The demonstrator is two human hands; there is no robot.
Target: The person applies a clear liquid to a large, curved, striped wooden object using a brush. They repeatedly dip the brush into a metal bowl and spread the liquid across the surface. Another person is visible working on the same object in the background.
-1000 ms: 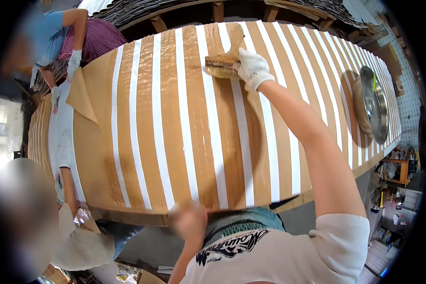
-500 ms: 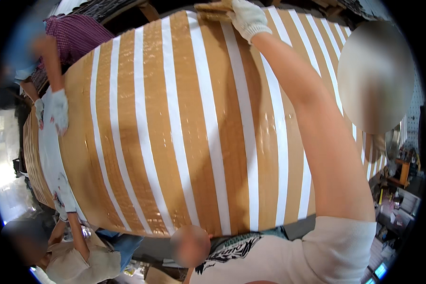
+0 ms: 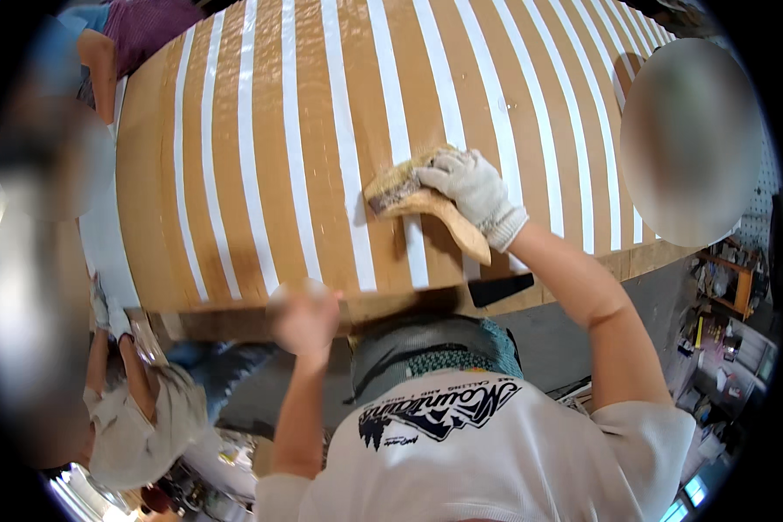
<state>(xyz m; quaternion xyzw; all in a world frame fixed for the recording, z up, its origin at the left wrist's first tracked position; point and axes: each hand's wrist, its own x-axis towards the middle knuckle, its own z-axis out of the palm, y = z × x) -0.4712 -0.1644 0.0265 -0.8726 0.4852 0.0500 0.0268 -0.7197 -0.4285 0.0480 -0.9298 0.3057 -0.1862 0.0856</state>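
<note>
Gripping a wide, pale-wood brush with yellowish-grey bristles (image 3: 416, 202) in the white-knit-gloved right hand (image 3: 471, 184); with fingers bent closed over it near the join of head and handle; turned head to the left, with the curved handle slanting down right toward the near edge; set over the near half of a long, glossy brown surface with white stripes (image 3: 317, 174), hiding part of one stripe; cannot tell about bristle contact.

Holding the left hand (image 3: 306, 320) at the near edge, left of and well apart from the brush; badly blurred, so cannot tell finger opening or any hold.

Near the right forearm, at the same edge: a flat black piece (image 3: 500, 290); at the left end, a smooth white sheet (image 3: 104, 252); beside it, a co-worker's pale-gloved hands (image 3: 110, 315); at upper left, another person's bare arm (image 3: 100, 74); at far right, a small orange-brown wooden shelf (image 3: 739, 287).
</note>
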